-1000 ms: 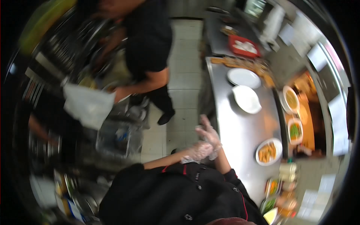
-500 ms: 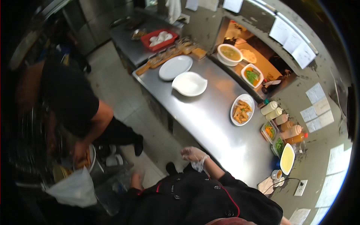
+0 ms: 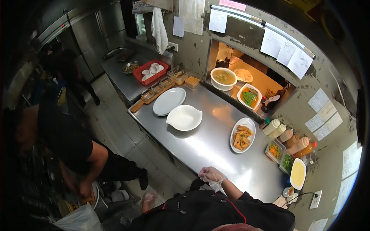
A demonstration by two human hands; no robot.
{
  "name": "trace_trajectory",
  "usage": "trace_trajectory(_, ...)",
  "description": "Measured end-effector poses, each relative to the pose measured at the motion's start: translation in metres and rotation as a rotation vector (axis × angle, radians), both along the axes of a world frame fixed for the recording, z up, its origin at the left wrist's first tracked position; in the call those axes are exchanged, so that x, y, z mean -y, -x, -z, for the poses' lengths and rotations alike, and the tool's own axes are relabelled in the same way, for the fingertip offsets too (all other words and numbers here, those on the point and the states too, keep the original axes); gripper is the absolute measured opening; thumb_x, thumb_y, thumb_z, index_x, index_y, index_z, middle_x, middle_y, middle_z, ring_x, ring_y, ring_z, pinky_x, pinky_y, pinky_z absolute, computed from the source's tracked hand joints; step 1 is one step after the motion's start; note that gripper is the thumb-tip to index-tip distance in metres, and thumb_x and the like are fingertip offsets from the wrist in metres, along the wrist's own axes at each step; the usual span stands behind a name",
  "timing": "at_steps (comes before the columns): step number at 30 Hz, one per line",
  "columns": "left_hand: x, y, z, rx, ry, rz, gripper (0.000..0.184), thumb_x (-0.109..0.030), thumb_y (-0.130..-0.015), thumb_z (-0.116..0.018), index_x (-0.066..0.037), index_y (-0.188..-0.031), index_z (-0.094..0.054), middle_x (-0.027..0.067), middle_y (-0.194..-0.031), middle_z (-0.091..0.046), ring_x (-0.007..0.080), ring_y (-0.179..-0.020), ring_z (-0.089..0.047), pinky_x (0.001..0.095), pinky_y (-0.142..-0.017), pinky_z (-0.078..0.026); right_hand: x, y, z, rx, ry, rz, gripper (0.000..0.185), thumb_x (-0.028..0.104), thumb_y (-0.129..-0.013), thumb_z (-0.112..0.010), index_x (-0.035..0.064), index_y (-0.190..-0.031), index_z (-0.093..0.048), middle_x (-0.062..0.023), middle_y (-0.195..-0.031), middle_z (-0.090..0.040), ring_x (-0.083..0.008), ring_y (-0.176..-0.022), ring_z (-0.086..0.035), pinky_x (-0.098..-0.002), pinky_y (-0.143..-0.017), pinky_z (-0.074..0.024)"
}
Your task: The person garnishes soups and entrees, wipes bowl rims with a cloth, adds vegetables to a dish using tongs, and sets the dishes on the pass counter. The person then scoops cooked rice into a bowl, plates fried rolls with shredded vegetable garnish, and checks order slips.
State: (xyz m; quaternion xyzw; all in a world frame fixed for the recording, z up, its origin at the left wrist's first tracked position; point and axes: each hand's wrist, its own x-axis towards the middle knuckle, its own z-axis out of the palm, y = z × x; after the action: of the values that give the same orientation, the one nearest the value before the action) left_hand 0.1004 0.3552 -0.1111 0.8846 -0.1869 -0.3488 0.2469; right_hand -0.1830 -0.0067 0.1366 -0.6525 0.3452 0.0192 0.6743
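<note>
My right hand, in a clear plastic glove, hovers by the near edge of the steel table. Its fingers are loosely bent and apart, with nothing seen in them. Low on the left, my left hand, also gloved, is held beside my body over the floor; its fingers look apart and hold nothing visible. A white leaf-shaped bowl and an oval white plate stand on the table. Nearer the wall, an oval dish carries golden fried pieces.
A co-worker at the left bends over a white container near a plastic bag. Soup and a vegetable dish stand at the pass window. Sauce bottles line the wall; a red basket is farther back.
The view has tilted up, showing more of the back of the kitchen. My right hand has moved slightly right to the table edge. My left hand, blurred before, shows more clearly.
</note>
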Motion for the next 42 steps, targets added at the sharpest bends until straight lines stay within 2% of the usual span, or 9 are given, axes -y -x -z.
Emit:
trace_trajectory(6,0.055,-0.015,0.021,-0.094,0.255,-0.117,0.037,-0.041,-0.084,-0.051,-0.01,-0.097,-0.067,0.0136,-0.09,-0.066,0.026,-0.087,-0.063,0.0373,-0.076,-0.05,0.039,0.01,0.014,0.131,0.003,0.107,0.015,0.017,-0.082,-0.062,0.002,-0.08,-0.06,-0.0013,-0.07,-0.06,-0.009,-0.064,-0.054,-0.0242,-0.06,-0.0449)
trace_trajectory(10,0.049,-0.018,-0.012,0.444,-0.166,0.648,0.022,-0.026,-0.084,-0.054,-0.007,-0.09,-0.066,0.0079,-0.083,-0.066,0.0196,-0.078,-0.064,0.0359,-0.069,-0.052,0.049,0.032,0.004,0.045,0.037,0.16,0.014,0.015,-0.085,-0.062,0.0012,-0.082,-0.059,-0.0034,-0.074,-0.062,-0.0104,-0.066,-0.057,-0.0247,-0.061,-0.0468)
trace_trajectory(11,0.047,-0.028,-0.002,0.038,0.162,0.295,0.02,-0.024,-0.085,-0.055,-0.007,-0.089,-0.065,0.0065,-0.082,-0.065,0.0173,-0.076,-0.062,0.0336,-0.067,-0.051,0.049,0.041,0.007,0.048,0.042,0.18,0.015,0.016,-0.085,-0.062,0.001,-0.082,-0.059,-0.0037,-0.074,-0.062,-0.0107,-0.066,-0.057,-0.0248,-0.061,-0.0469)
trace_trajectory(18,0.217,-0.01,-0.207,-0.004,0.868,-0.68,0.017,-0.021,-0.084,-0.059,-0.006,-0.091,-0.061,-0.0009,-0.071,-0.051,0.0074,-0.062,-0.047,0.0226,-0.05,-0.038,0.041,0.096,0.026,-0.089,0.063,0.412,0.023,0.023,-0.085,-0.062,0.0001,-0.081,-0.06,-0.0059,-0.072,-0.063,-0.0132,-0.065,-0.059,-0.0265,-0.06,-0.0476)
trace_trajectory(23,0.396,-0.046,-0.315,-0.177,1.125,-0.475,0.021,-0.026,-0.081,-0.062,-0.007,-0.091,-0.064,-0.0006,-0.065,-0.044,0.0107,-0.058,-0.047,0.0246,-0.058,-0.045,0.035,0.116,-0.005,-0.024,0.011,0.72,0.025,0.025,-0.083,-0.064,-0.0002,-0.083,-0.061,-0.0082,-0.074,-0.064,-0.0157,-0.066,-0.061,-0.0279,-0.06,-0.0484)
trace_trajectory(28,0.578,-0.062,-0.37,-0.565,1.166,0.223,0.039,-0.041,-0.091,-0.046,-0.007,-0.106,-0.059,0.0035,-0.073,-0.058,0.0145,-0.069,-0.058,0.0296,-0.066,-0.048,0.022,0.125,-0.035,0.208,-0.1,1.059,0.027,0.026,-0.083,-0.066,0.0011,-0.086,-0.057,-0.0111,-0.085,-0.064,-0.0192,-0.073,-0.061,-0.0296,-0.064,-0.049)
trace_trajectory(32,0.73,-0.052,-0.433,-1.059,0.882,0.166,0.034,-0.04,-0.093,-0.04,-0.013,-0.096,-0.059,0.0046,-0.078,-0.059,0.019,-0.07,-0.057,0.0353,-0.065,-0.047,0.013,0.118,-0.047,0.35,-0.059,1.263,0.035,0.032,-0.082,-0.068,-0.0014,-0.083,-0.058,-0.0116,-0.08,-0.064,-0.0174,-0.067,-0.06,-0.0282,-0.061,-0.0485)
trace_trajectory(37,0.908,-0.07,-0.491,-1.002,1.076,0.416,0.034,-0.046,-0.093,-0.036,-0.018,-0.09,-0.056,0.004,-0.077,-0.058,0.0199,-0.066,-0.054,0.034,-0.059,-0.042,0.007,0.129,-0.03,0.408,-0.077,1.396,0.025,0.025,-0.087,-0.061,0.0018,-0.092,-0.053,-0.0144,-0.089,-0.061,-0.0228,-0.071,-0.061,-0.0329,-0.062,-0.0504)
trace_trajectory(42,0.944,-0.056,-0.573,-1.342,1.419,-0.073,0.026,-0.042,-0.091,-0.048,-0.02,-0.101,-0.057,0.0058,-0.086,-0.061,0.0202,-0.068,-0.057,0.036,-0.061,-0.045,-0.015,0.118,-0.032,0.471,-0.062,1.704,0.022,0.023,-0.087,-0.064,0.005,-0.09,-0.052,-0.0131,-0.085,-0.061,-0.0222,-0.068,-0.06,-0.0325,-0.056,-0.0503)
